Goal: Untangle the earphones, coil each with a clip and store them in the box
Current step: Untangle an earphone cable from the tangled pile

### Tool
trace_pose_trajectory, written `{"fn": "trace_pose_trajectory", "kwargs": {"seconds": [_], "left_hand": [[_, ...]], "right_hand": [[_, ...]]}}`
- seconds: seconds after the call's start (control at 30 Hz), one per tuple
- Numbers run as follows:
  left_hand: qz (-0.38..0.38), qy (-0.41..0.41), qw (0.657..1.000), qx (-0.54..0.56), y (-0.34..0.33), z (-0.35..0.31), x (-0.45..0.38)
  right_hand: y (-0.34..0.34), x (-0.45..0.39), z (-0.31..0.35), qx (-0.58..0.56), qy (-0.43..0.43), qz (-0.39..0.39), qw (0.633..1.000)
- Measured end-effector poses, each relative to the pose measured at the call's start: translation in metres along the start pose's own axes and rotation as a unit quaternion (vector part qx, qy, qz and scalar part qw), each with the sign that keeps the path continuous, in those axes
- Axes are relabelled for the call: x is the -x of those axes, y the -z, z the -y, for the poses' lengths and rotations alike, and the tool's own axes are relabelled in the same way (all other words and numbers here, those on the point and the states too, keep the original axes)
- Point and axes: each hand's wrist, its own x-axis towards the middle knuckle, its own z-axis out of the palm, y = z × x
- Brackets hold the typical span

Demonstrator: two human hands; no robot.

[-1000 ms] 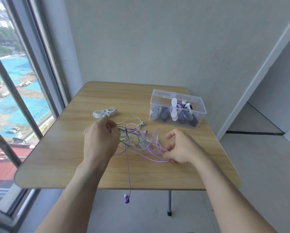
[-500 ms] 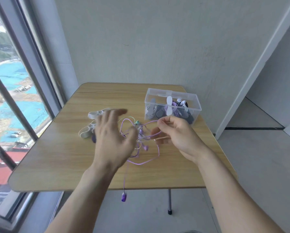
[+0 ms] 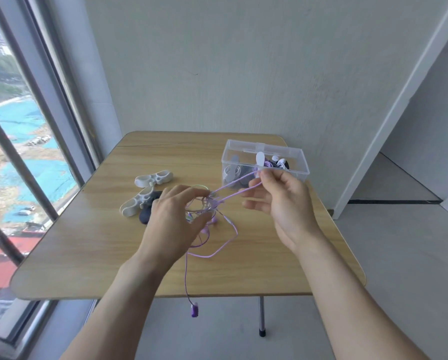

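The right hand [image 3: 282,201] pinches a purple cable [image 3: 233,193] stretching leftward and downward to the knot [image 3: 208,203], which the left hand [image 3: 176,219] grips.

You're working in bright, even daylight that comes from the window [image 3: 23,152] on your left. It falls soft across the wooden table [image 3: 87,242], so shadows there are faint: only a pale one under your left hand [image 3: 176,219] and a thin one beside the white clips [image 3: 154,177]. The view through the window is washed out and hazy. The clear plastic box [image 3: 265,162] on the table's far right catches small highlights along its rim. Your wide-angle lens bends the window frame and the wall corner right of the table. Your fingers and the purple cable [image 3: 212,253] look slightly soft with motion.
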Motion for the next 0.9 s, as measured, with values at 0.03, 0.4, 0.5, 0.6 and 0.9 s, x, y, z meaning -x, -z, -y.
{"fn": "trace_pose_trajectory", "kwargs": {"seconds": [0.03,0.4,0.5,0.6,0.9], "left_hand": [[-0.002,0.008,1.0,-0.011,0.001,0.003,0.0],[0.142,0.144,0.979,0.034,0.008,0.012,0.0],[0.208,0.134,0.964,0.098,0.013,0.012,0.001],[0.194,0.106,0.975,0.016,0.014,0.02,0.004],[-0.025,0.161,0.987,-0.002,0.026,0.027,-0.005]], "right_hand": [[0.002,-0.001,0.001,-0.001,-0.009,-0.022,1.0],[-0.002,0.008,-0.025,0.445,-0.031,0.24,0.862],[-0.006,0.008,-0.04,0.525,0.006,0.252,0.813],[-0.001,0.0,-0.038,0.521,0.045,0.189,0.831],[0.024,-0.018,-0.019,0.368,-0.003,0.002,0.93]]}}
